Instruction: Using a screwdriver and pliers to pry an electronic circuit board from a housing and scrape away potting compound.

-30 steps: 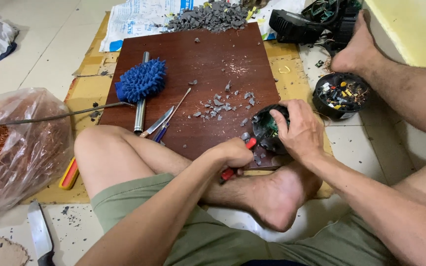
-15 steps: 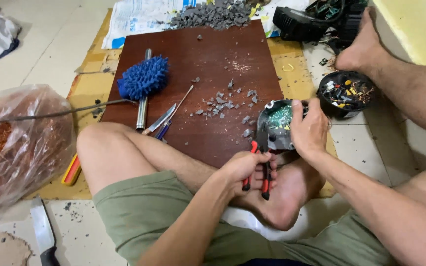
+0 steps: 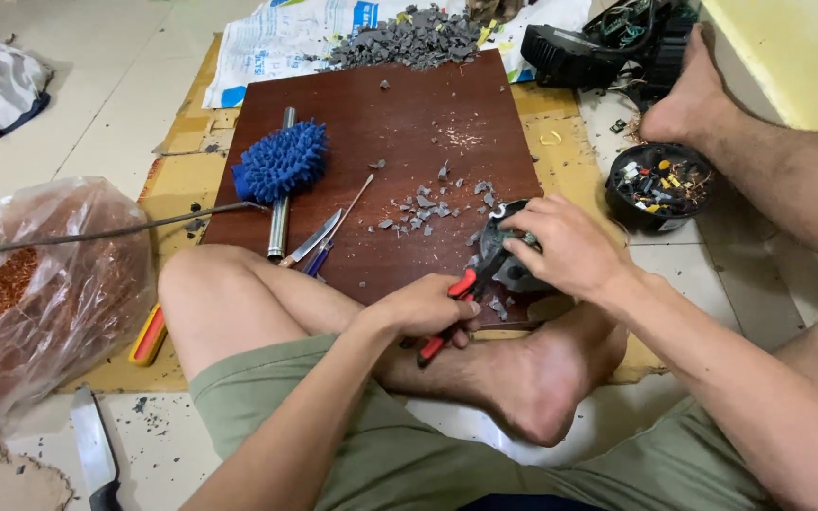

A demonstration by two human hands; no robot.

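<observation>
I sit on the floor with a dark brown wooden board (image 3: 409, 123) in front of me. My left hand (image 3: 428, 310) grips red-handled pliers (image 3: 449, 317), whose jaws reach up to a small dark round part (image 3: 504, 260) at the board's near right edge. My right hand (image 3: 560, 248) covers and holds that part from above. Grey broken fragments (image 3: 423, 206) lie scattered on the board just left of it. My bent left leg and foot (image 3: 532, 378) rest right under both hands.
A blue fluffy duster (image 3: 279, 161), a metal tube (image 3: 279, 203) and a small knife (image 3: 312, 238) lie on the board's left. A black bowl of small parts (image 3: 660, 185) sits right. A bag of copper wire (image 3: 21, 284), a rubble pile (image 3: 409, 40) and a cleaver (image 3: 95, 449) surround.
The pliers swung from hanging below my left hand up toward the dark part. My right hand shifted left and lower over the part, which now sits tilted down on the board edge.
</observation>
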